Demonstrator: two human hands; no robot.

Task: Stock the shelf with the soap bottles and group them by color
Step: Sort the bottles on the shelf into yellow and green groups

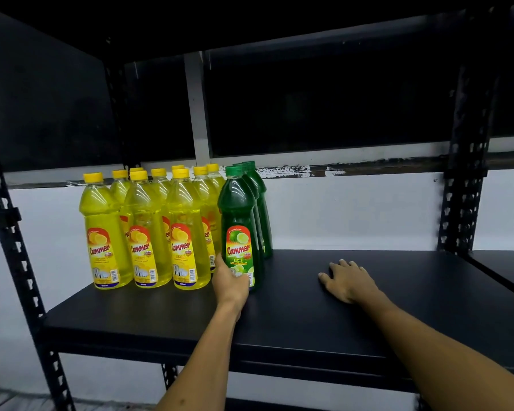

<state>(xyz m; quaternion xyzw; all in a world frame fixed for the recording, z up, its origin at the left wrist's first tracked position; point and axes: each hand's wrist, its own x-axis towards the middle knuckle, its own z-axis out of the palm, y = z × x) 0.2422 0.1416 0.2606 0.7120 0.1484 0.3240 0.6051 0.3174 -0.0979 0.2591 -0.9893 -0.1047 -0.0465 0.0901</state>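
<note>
Several yellow soap bottles (144,229) stand in rows at the left of the black shelf board (294,318). Right beside them, three green soap bottles stand in a line going back. My left hand (230,281) grips the base of the front green bottle (240,226), which stands upright on the board. My right hand (349,281) rests flat on the board, palm down, to the right of the green bottles and holding nothing.
Black perforated uprights (11,241) frame the shelf at left and right (465,188). A dark upper shelf board hangs overhead. A white wall lies behind. The right half of the board carries no bottles.
</note>
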